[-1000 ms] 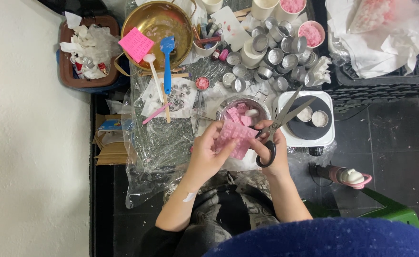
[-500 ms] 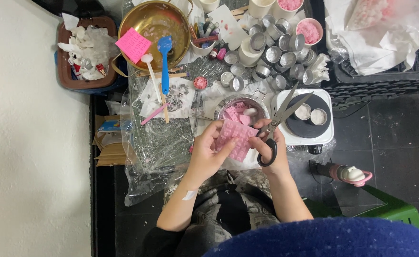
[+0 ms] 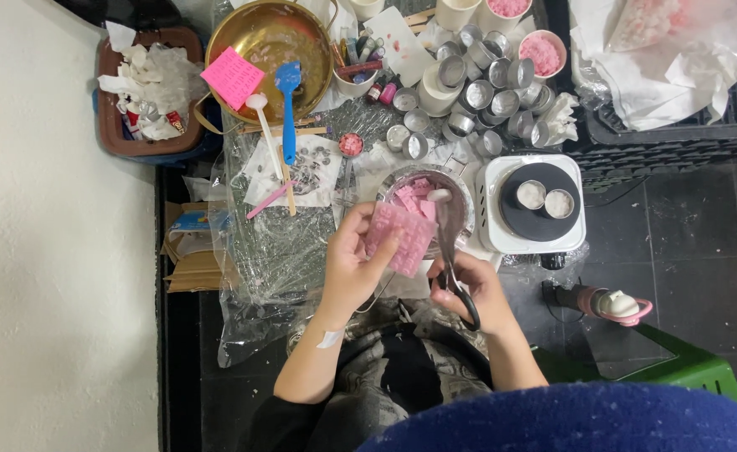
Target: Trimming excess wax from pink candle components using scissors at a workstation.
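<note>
Your left hand [image 3: 348,268] grips the pink wax slab [image 3: 399,238] and your right hand [image 3: 473,289] closes the scissors [image 3: 450,251], so your near fingers risk a cut.

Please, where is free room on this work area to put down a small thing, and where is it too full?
Free: the clear plastic sheet left of the left hand, below the paper with small parts. Also the dark floor tiles right of the white hot plate. Crowded: the tin cups above, and around the brass bowl.
</note>
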